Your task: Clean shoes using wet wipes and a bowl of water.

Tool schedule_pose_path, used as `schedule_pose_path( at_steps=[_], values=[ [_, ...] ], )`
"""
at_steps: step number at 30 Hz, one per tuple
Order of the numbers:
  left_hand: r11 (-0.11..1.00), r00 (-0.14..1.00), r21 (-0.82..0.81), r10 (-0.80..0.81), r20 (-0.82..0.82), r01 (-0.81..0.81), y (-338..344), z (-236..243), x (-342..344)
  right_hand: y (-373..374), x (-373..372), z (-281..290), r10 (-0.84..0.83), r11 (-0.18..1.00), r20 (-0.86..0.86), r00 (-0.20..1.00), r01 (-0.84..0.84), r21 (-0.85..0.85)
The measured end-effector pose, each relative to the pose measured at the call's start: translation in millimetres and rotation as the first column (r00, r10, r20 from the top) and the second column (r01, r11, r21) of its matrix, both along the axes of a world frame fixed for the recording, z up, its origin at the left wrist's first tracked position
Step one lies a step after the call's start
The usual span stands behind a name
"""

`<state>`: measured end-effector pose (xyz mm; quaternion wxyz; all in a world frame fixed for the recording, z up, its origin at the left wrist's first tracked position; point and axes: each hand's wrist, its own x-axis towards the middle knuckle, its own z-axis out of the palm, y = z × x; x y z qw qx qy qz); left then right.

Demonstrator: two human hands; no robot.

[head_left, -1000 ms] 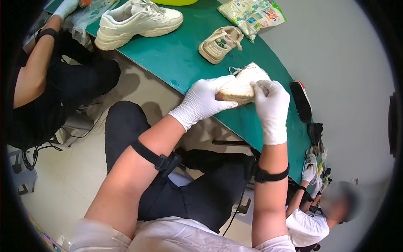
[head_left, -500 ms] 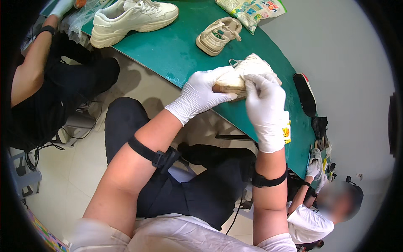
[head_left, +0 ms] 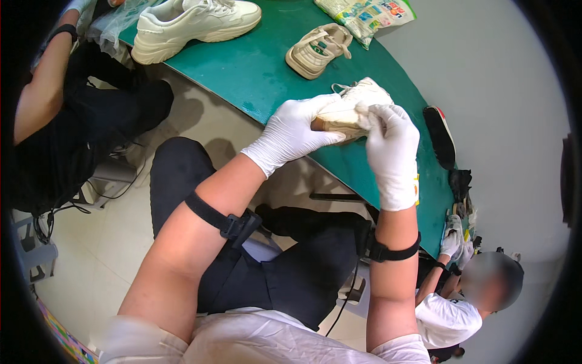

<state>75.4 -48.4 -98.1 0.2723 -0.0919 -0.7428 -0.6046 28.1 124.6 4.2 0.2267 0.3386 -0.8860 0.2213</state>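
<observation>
Both my hands wear white gloves and hold a small cream child's shoe (head_left: 354,100) over the edge of the green table (head_left: 254,67). My left hand (head_left: 291,130) grips the shoe from the left, by its sole. My right hand (head_left: 391,145) pinches the shoe's right side with the fingertips. The shoe lies on its side, laces up. Black straps wrap both my forearms.
A second small beige shoe (head_left: 318,50) and a large white sneaker (head_left: 194,24) rest on the table, with a printed packet (head_left: 367,13) at the far edge. A black shoe sole (head_left: 439,136) lies at right. One person sits at left (head_left: 54,115), another at lower right (head_left: 461,303).
Both hands and the small shoe have shifted slightly up and toward the table. My right fingers have moved onto the shoe's side.
</observation>
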Motion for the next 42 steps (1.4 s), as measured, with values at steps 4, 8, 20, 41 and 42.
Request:
schedule_pose_path(
  at_steps=[4,8,20,41,42],
  values=[
    [1.000,1.000,-0.005,0.002,0.008,-0.002,-1.3,-1.0,-0.5,40.3,-40.7,-13.0,-0.192,0.964,-0.036,0.981,0.195,0.179],
    [1.000,1.000,0.017,-0.021,0.020,0.020,-2.6,-0.9,-1.5,39.0,-37.8,-14.9,-0.211,0.975,0.165,0.963,0.219,-0.031],
    [0.999,0.999,-0.007,-0.033,0.024,0.033,-3.0,-2.6,-0.2,21.8,-44.0,11.3,-0.297,0.955,0.479,0.826,0.248,0.164],
    [1.000,0.999,0.005,-0.026,-0.026,0.026,-4.1,-9.8,-0.5,-13.2,-4.5,-8.2,-0.268,0.943,-0.079,0.960,0.279,0.184],
    [0.999,0.998,0.041,-0.033,-0.047,0.035,-3.8,-9.7,-1.1,-14.7,-3.8,-8.5,-0.245,0.954,-0.091,0.965,0.257,0.157]
  ],
)
